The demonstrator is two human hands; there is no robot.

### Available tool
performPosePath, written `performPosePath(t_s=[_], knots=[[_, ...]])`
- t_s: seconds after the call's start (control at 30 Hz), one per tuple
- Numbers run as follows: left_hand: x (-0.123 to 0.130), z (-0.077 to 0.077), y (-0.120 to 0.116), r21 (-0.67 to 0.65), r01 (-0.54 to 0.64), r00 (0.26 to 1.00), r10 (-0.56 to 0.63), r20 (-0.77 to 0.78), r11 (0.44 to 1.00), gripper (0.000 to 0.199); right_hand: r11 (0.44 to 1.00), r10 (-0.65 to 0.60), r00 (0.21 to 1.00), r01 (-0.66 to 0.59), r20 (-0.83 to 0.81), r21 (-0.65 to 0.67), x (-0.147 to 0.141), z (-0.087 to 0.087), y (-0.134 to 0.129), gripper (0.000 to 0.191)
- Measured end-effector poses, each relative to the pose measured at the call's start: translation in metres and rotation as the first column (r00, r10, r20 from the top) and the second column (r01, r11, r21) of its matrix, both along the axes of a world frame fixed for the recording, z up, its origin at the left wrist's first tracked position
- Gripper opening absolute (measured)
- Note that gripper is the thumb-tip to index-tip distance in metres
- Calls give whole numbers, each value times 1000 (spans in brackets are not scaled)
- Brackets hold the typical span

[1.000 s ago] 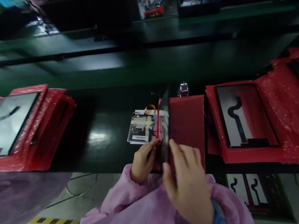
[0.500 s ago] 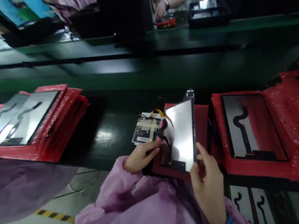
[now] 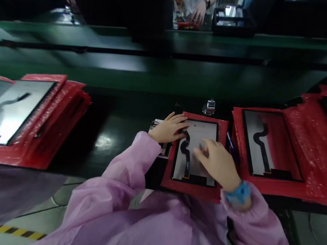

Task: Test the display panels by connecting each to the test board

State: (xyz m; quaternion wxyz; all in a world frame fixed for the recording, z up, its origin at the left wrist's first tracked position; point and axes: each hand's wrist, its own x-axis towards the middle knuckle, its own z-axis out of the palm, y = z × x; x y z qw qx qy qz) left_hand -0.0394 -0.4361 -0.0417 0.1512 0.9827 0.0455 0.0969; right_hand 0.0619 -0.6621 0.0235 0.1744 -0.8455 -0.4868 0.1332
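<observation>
A screen panel [image 3: 201, 130] with a dark curved flex cable [image 3: 185, 146] lies flat on a red bubble sheet [image 3: 192, 190] in front of me. My left hand [image 3: 170, 129] has its fingers spread at the panel's upper left edge, above a small circuit module [image 3: 164, 150] that it partly covers. Over the panel's right half is my right hand [image 3: 217, 161], fingers bent and partly blurred; anything between them cannot be made out. A small metal object [image 3: 209, 106] stands behind the sheet.
Stacked red sheets with panels lie at the left [image 3: 41, 137] and another panel on red sheets [image 3: 289, 153] at the right. A blue pen [image 3: 231, 143] lies between. Across the bench, a person's hand [image 3: 199, 12] is near a black tray [image 3: 233, 22].
The panel has gone from tilted up to flat on the red sheet. My left hand has moved up to its upper left edge, and my right hand from its right edge to above its face.
</observation>
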Motion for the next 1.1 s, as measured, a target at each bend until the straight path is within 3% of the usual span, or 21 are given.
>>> performPosePath(t_s=[0.17,0.27,0.37,0.43,0.57,0.7,0.83,0.9,1.0,1.1], knots=[[-3,1,1,6,-40,995,39,87,999,23,994,112,905,-105,-410,39,23,-26,75,39],[-5,5,1,10,-45,990,43,131,999,24,994,105,885,-76,-453,82,20,-37,86,39],[-12,12,2,7,-19,987,18,159,1000,31,991,100,879,-44,-465,128,10,-35,81,42],[-19,17,3,2,3,987,-3,161,1000,39,982,99,917,-26,-386,189,2,-30,76,41],[-27,28,4,-9,-19,986,20,166,1000,39,970,94,995,-88,-16,225,-12,-25,71,38],[-30,33,2,24,-52,969,44,242,998,20,970,123,956,-173,265,173,-22,-27,66,32],[-32,37,-1,45,-39,960,24,280,998,14,961,161,917,-229,364,153,-25,-28,64,31],[-34,38,-2,63,-41,964,23,266,997,16,957,155,940,-219,303,191,-24,-28,65,26],[-36,38,-3,87,-43,966,19,258,995,17,946,178,984,-172,4,276,-22,-30,69,21],[-38,39,-3,67,-21,971,4,239,998,18,946,206,905,-87,-372,311,-20,-32,72,27]])
